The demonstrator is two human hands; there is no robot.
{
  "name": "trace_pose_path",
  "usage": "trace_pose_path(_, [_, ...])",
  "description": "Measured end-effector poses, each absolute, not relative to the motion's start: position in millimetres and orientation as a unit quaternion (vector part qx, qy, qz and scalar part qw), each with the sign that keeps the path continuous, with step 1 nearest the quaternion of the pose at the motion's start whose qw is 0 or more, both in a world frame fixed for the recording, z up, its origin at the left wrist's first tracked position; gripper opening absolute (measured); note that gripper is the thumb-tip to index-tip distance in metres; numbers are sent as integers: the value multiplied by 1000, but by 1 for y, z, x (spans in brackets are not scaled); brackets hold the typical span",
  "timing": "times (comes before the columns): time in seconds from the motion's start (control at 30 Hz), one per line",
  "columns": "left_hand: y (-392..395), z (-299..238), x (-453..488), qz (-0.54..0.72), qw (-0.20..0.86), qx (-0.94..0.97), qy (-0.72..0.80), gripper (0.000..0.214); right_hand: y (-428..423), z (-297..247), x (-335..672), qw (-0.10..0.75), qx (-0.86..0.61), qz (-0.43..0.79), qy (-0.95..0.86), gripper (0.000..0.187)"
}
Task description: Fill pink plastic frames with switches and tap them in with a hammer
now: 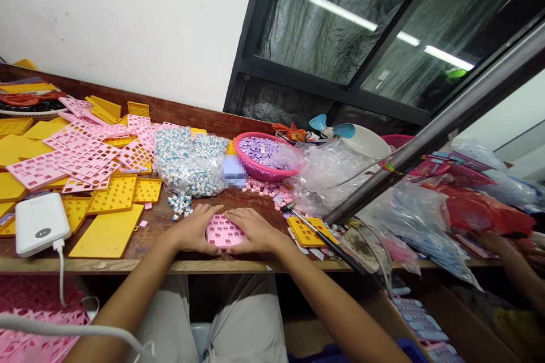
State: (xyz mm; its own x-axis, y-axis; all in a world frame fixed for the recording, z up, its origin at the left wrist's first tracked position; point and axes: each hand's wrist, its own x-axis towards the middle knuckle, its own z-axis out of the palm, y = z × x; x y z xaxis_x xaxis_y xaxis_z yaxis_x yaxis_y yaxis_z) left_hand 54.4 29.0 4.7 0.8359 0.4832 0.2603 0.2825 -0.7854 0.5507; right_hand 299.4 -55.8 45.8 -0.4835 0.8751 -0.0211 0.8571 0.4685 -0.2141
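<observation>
A pink plastic panel with rows of square holes (225, 231) lies near the front edge of the wooden table. My left hand (196, 230) is wrapped round its left side, thumb along the near edge. On its right side my right hand (252, 230) grips it the same way. Both hands hide the panel's ends, and what lies beneath it cannot be made out. Just beyond my left hand are small white and blue pieces (179, 205), spilled beside a clear bag full of them (187, 161).
Left are yellow panels (106, 232), pink grids (80, 150) and a white power bank (41, 224) with a cable. A pink basket of purple pieces (266, 152) stands behind. Rightward are a hammer (315, 229), a slanting metal pole (409, 130), plastic bags and another person's hand (489, 241).
</observation>
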Motion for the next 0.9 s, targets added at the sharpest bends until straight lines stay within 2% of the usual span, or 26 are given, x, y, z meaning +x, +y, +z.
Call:
trace_pose_path(0.2, [24, 7, 58, 208, 206, 935, 202, 103, -58, 45, 291, 32, -509, 103, -854, 103])
trace_pose_path(0.3, [19, 8, 55, 213, 191, 940, 188, 91, -74, 58, 313, 58, -542, 92, -833, 106])
trace_pose_path(0.37, [16, 7, 54, 220, 175, 943, 177, 81, -98, 71, 347, 83, -644, 30, -760, 89])
trace_pose_path(0.4, [15, 6, 54, 223, 165, 945, 173, 78, -115, 77, 368, 84, -719, -22, -690, 71])
trace_pose_path(0.43, [15, 4, 55, 225, 154, 947, 170, 76, -133, 83, 390, 46, -790, -60, -609, 55])
trace_pose_path(0.47, [14, 2, 57, 226, 144, 949, 168, 75, -153, 88, 410, 26, -825, -76, -560, 46])
trace_pose_path(0.53, [12, -3, 63, 218, 130, 953, 165, 73, -190, 92, 442, -4, -862, -83, -499, 41])
trace_pose_path(0.67, [7, -6, 73, 188, 110, 961, 172, 70, -232, 79, 455, -32, -870, -57, -488, 33])
trace_pose_path(0.9, [-7, -1, 81, 129, 103, 962, 217, 71, -227, 76, 425, 32, -820, 2, -572, 34])
